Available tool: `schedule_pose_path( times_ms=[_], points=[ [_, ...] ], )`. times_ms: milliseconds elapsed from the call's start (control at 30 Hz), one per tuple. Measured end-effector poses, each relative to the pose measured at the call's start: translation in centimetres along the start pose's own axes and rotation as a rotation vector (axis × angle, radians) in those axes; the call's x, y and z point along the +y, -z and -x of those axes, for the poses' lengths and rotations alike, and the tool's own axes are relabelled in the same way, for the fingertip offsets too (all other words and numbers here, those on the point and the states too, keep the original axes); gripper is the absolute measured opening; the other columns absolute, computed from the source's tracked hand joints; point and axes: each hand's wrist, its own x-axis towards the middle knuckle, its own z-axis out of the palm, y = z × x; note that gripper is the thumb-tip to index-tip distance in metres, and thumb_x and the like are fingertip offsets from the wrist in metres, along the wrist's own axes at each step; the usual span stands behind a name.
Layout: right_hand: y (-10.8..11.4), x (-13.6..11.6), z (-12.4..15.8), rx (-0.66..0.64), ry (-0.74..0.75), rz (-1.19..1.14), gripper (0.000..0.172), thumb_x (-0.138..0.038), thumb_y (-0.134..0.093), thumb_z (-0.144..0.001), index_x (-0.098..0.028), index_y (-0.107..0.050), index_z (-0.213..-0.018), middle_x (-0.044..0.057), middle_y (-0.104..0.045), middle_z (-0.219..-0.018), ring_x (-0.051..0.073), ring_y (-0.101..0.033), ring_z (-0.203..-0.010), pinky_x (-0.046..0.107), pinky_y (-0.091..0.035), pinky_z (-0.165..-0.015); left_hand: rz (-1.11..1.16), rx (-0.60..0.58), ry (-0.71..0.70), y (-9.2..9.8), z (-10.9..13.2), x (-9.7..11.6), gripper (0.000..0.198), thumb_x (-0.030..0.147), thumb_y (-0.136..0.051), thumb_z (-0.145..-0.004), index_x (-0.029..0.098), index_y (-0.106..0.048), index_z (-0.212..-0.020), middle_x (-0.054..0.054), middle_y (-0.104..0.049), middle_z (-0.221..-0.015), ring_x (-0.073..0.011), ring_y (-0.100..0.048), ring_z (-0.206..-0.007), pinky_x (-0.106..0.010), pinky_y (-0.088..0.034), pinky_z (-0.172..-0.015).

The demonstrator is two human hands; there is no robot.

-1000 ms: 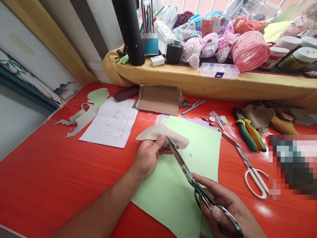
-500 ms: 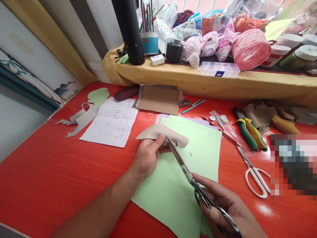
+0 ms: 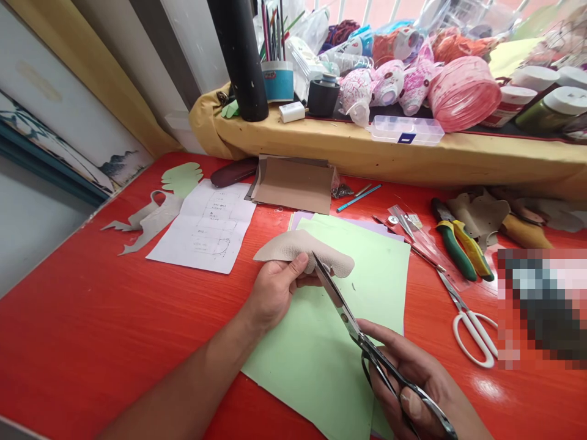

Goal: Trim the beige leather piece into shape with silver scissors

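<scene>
Pinched between the thumb and fingers of my left hand (image 3: 277, 287) is a curved piece of beige leather (image 3: 293, 245) with a pebbled surface. It is held above a stack of pale green paper (image 3: 321, 360). My right hand (image 3: 419, 382) grips the black handles of a pair of large scissors (image 3: 346, 311). Their blades point up and left, with the tips at the lower edge of the leather, close to my left thumb. The blades are slightly apart. My left fingertips are partly hidden under the leather.
White-handled scissors (image 3: 474, 330) and green-yellow pliers (image 3: 461, 244) lie to the right. A paper with drawn patterns (image 3: 202, 226) and grey leather scraps (image 3: 153, 223) lie left. Brown sheets (image 3: 296, 183) sit near the cloth-covered ledge (image 3: 339, 150), which is crowded with craft items.
The scissors' handles have spread a little and the blades have parted slightly. The leather has shifted slightly to the right.
</scene>
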Motion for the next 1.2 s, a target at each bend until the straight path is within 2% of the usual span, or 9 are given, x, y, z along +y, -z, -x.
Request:
schedule_pose_path(
  times_ms=[233,400,567,733,867,933,1000,1067,1200],
  points=[
    [-0.7,-0.9,-0.2,0.053,-0.049,-0.062,0.06,-0.055,-0.089,-0.088,-0.036,-0.074,-0.143,-0.006,-0.054,-0.072,-0.001,-0.032,-0.038,0.01,-0.024,-0.036,0.019,0.006,0.01,0.1,-0.1,0.1,0.035,0.048,-0.083,-0.09,0.013,-0.08,-0.091,-0.011,-0.08,-0.091,-0.0294,-0.078,-0.092,-0.041,-0.066,-0.08],
    [-0.2,-0.2,0.1,-0.026,-0.026,-0.047,0.056,-0.049,-0.081,-0.097,-0.037,-0.069,-0.15,-0.006,-0.05,-0.07,0.0,-0.03,-0.036,0.012,-0.026,-0.034,0.039,0.021,0.003,0.1,-0.1,0.1,0.032,0.045,-0.084,-0.09,0.014,-0.08,-0.088,-0.009,-0.078,-0.085,-0.0272,-0.077,-0.089,-0.039,-0.065,-0.079],
    [-1.2,-0.9,0.7,0.213,-0.14,0.107,0.072,-0.06,-0.09,-0.085,-0.031,-0.071,-0.148,-0.007,-0.048,-0.069,0.002,-0.035,-0.043,0.016,-0.031,-0.041,0.034,0.03,-0.009,0.0,-0.2,0.1,0.034,0.046,-0.084,-0.089,0.013,-0.08,-0.096,-0.011,-0.079,-0.09,-0.028,-0.077,-0.09,-0.041,-0.065,-0.081],
    [-2.1,-1.7,0.9,0.28,-0.201,0.15,0.082,-0.066,-0.092,-0.079,-0.031,-0.07,-0.15,-0.005,-0.053,-0.071,0.004,-0.037,-0.045,0.019,-0.033,-0.044,0.041,0.016,-0.018,0.1,-0.3,0.1,0.032,0.045,-0.083,-0.091,0.014,-0.08,-0.095,-0.009,-0.078,-0.088,-0.0246,-0.076,-0.086,-0.037,-0.064,-0.079],
    [-1.6,-1.2,0.8,0.255,-0.155,0.132,0.078,-0.062,-0.091,-0.083,-0.029,-0.071,-0.15,-0.007,-0.049,-0.067,0.005,-0.034,-0.044,0.019,-0.032,-0.044,0.062,0.026,-0.027,0.1,-0.4,0.1,0.029,0.043,-0.083,-0.091,0.015,-0.08,-0.091,-0.005,-0.074,-0.079,-0.021,-0.073,-0.08,-0.034,-0.063,-0.075],
    [-1.0,-0.7,0.5,0.186,-0.107,0.109,0.072,-0.06,-0.088,-0.086,-0.031,-0.07,-0.15,-0.009,-0.045,-0.064,0.004,-0.032,-0.042,0.017,-0.031,-0.041,0.055,0.018,-0.024,0.0,-0.3,0.1,0.03,0.044,-0.083,-0.091,0.014,-0.079,-0.091,-0.006,-0.074,-0.08,-0.0228,-0.074,-0.081,-0.037,-0.064,-0.077],
    [-0.4,-0.5,0.3,0.05,-0.054,0.062,0.067,-0.057,-0.085,-0.091,-0.035,-0.068,-0.152,-0.008,-0.048,-0.065,0.003,-0.032,-0.037,0.015,-0.029,-0.038,0.042,0.012,-0.019,0.0,-0.3,0.2,0.031,0.045,-0.082,-0.091,0.014,-0.079,-0.092,-0.008,-0.076,-0.083,-0.0256,-0.076,-0.086,-0.04,-0.064,-0.08],
    [-0.1,-0.4,0.2,-0.002,-0.029,0.044,0.07,-0.059,-0.085,-0.091,-0.035,-0.065,-0.153,-0.007,-0.051,-0.066,0.003,-0.034,-0.037,0.014,-0.029,-0.037,0.034,0.01,-0.016,-0.1,-0.3,0.3,0.032,0.045,-0.082,-0.092,0.014,-0.079,-0.093,-0.009,-0.077,-0.085,-0.0275,-0.077,-0.09,-0.042,-0.064,-0.083],
    [0.3,-0.3,0.3,0.013,-0.029,0.092,0.08,-0.065,-0.084,-0.089,-0.028,-0.062,-0.156,-0.006,-0.055,-0.065,0.003,-0.036,-0.04,0.016,-0.03,-0.044,0.049,0.042,0.0,-0.2,-0.3,0.4,0.035,0.047,-0.086,-0.087,0.014,-0.078,-0.094,-0.008,-0.077,-0.087,-0.0288,-0.077,-0.092,-0.044,-0.065,-0.085]
  ],
)
